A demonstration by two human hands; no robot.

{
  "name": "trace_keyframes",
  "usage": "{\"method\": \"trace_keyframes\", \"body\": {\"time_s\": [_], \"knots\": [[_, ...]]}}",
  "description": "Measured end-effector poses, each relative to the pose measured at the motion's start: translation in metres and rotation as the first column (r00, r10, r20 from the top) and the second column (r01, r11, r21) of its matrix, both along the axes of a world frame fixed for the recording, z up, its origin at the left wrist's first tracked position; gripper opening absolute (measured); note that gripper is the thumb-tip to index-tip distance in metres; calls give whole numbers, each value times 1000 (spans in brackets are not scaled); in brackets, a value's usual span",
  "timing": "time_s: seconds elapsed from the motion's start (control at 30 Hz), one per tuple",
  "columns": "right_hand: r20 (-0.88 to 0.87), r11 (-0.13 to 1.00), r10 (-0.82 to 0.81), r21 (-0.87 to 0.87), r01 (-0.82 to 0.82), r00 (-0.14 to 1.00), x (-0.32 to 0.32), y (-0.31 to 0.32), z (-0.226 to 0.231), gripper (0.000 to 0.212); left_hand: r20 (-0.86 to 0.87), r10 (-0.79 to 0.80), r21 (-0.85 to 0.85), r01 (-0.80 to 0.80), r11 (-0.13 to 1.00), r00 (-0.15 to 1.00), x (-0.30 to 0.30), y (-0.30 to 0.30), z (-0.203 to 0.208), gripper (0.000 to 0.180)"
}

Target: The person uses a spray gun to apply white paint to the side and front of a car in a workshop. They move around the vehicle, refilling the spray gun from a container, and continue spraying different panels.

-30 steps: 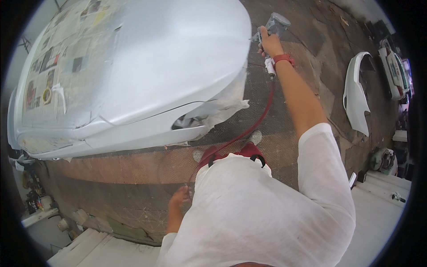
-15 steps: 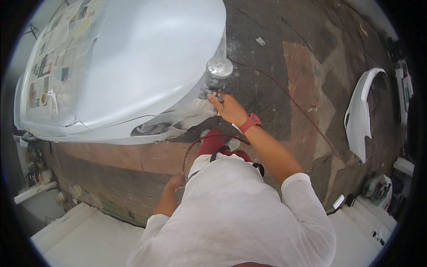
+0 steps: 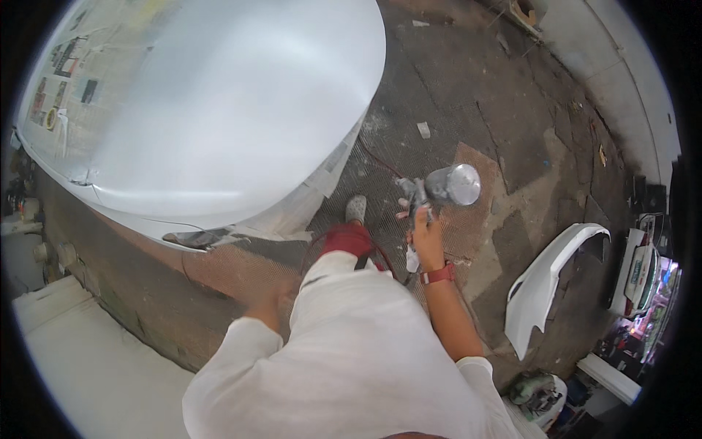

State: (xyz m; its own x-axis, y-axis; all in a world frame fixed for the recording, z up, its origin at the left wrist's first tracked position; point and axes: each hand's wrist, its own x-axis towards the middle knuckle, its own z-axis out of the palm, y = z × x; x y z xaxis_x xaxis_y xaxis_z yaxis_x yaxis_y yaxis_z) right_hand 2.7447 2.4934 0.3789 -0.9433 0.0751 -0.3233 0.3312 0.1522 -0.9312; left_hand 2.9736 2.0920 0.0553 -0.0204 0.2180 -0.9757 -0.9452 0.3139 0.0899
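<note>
My right hand [image 3: 425, 238] is wrapped round the grip of a spray gun [image 3: 415, 194], out over the floor to the right of the car. The gun's silver cup [image 3: 455, 184] is tipped to the right. A dark red hose [image 3: 380, 159] shows beyond the gun, and another stretch of it loops by my legs. My left hand [image 3: 274, 296] hangs low beside my left hip, smeared by motion, so its fingers cannot be made out. Left of me lies a glossy white car panel [image 3: 241, 110], rounded at its near corner, apart from the gun.
Newspaper masking [image 3: 80, 95] covers the car's far left part, and plastic sheeting [image 3: 292, 205] hangs under its edge. A loose white fender [image 3: 548, 282] lies on the floor at right. Near the lower right edge sits a cluttered machine [image 3: 537, 399]. A white ledge [image 3: 66, 344] stands at lower left.
My right hand has carried the spray gun away from the car's corner, to the right, and its cup now tilts rightward. The view has turned to the right. My left hand stays low.
</note>
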Motion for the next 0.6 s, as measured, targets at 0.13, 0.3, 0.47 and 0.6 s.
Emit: {"method": "trace_keyframes", "body": {"time_s": [0.13, 0.3, 0.47, 0.6], "knots": [[168, 996, -82, -22, 87, 982, -46, 61, 9, 60, -93, -89, 121, 100, 988, 992, -91, 80, 31, 62], [128, 990, -36, -129, 52, 991, -108, 130, 22, 59, -88, 48, -1, -48, 999, 995, -149, 148, 71, 44], [229, 959, 156, -268, -92, 961, -178, 204, -10, 63, -51, 331, -50, -334, 941, 942, -131, 199, 70, 40], [222, 937, 308, -240, -254, 925, -232, 226, -3, 72, -54, 392, -116, -396, 911, 918, -71, 284, 51, 41]]}}
